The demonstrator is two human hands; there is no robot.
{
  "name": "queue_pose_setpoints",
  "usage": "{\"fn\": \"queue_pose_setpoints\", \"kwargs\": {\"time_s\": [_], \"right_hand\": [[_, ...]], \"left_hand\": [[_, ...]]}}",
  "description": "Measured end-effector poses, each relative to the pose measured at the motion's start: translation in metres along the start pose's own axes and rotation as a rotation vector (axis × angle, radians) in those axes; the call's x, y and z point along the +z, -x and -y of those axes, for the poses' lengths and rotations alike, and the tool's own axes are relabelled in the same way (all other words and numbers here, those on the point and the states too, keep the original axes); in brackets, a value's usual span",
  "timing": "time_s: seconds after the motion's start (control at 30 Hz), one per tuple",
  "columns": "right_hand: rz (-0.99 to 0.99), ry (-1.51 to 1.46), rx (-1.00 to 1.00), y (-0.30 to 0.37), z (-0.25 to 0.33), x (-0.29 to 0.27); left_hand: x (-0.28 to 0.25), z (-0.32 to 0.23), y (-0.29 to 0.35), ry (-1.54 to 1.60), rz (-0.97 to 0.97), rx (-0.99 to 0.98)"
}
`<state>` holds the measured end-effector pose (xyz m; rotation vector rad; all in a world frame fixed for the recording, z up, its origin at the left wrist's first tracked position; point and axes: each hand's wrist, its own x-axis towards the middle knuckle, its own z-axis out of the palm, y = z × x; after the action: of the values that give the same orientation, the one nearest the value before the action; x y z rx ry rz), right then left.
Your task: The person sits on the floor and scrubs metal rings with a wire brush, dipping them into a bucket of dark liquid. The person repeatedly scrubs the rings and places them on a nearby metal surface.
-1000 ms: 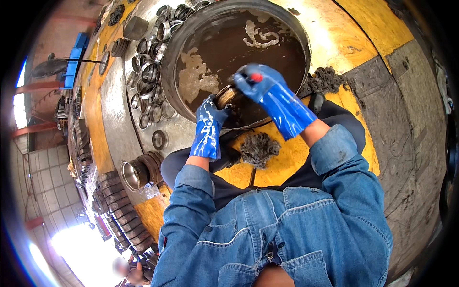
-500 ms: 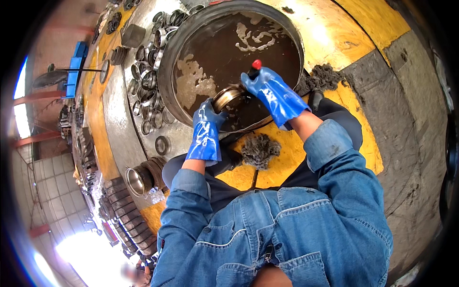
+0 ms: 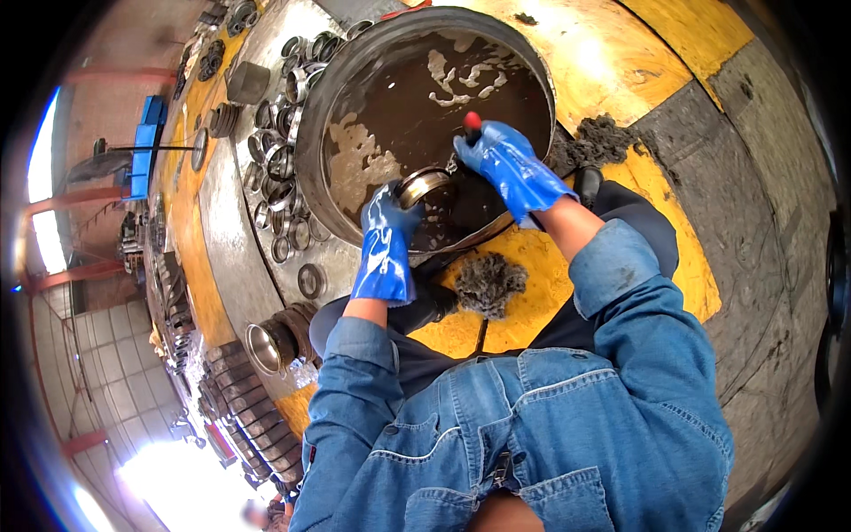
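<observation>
Both my hands wear blue rubber gloves and are over a wide round tub (image 3: 310, 151) of dark, foamy liquid. My left hand (image 3: 388, 223) is closed on the near left side of a shiny brass-coloured metal ring (image 3: 426, 185), tilted above the liquid. In my right hand (image 3: 502, 161) is a tool with a black handle and a red end (image 3: 472, 120). That hand is just right of the ring, and a small bit of the tool shows between them. The tool's working end is too small to make out.
Left of the tub lie many metal rings (image 3: 277, 164), with a single ring (image 3: 311, 281) nearer me. A short stack of rings (image 3: 264, 348) stands by my left knee. A grey fibrous wad (image 3: 489, 284) lies between my legs; another dark clump (image 3: 605, 140) lies right of the tub.
My right hand has drawn slightly away from the ring, and a small gap shows between them. The ring's tilt has changed a little. The whole view has shifted slightly.
</observation>
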<state>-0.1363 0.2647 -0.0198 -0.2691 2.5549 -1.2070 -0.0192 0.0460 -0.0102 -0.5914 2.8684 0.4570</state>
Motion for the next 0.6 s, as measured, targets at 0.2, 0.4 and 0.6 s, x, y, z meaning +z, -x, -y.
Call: {"fn": "queue_pose_setpoints", "kwargs": {"time_s": [0.2, 0.4, 0.6], "right_hand": [[0.116, 0.006, -0.618, 0.039, 0.064, 0.002], [0.046, -0.07, -0.611, 0.026, 0.039, 0.026], [-0.007, 0.1, -0.355, 0.009, 0.009, 0.007]], "left_hand": [[0.011, 0.015, 0.016, 0.173, 0.012, -0.152], [0.018, 0.029, 0.019, 0.232, -0.112, -0.024], [0.005, 0.006, 0.027, 0.195, -0.121, -0.119]]}}
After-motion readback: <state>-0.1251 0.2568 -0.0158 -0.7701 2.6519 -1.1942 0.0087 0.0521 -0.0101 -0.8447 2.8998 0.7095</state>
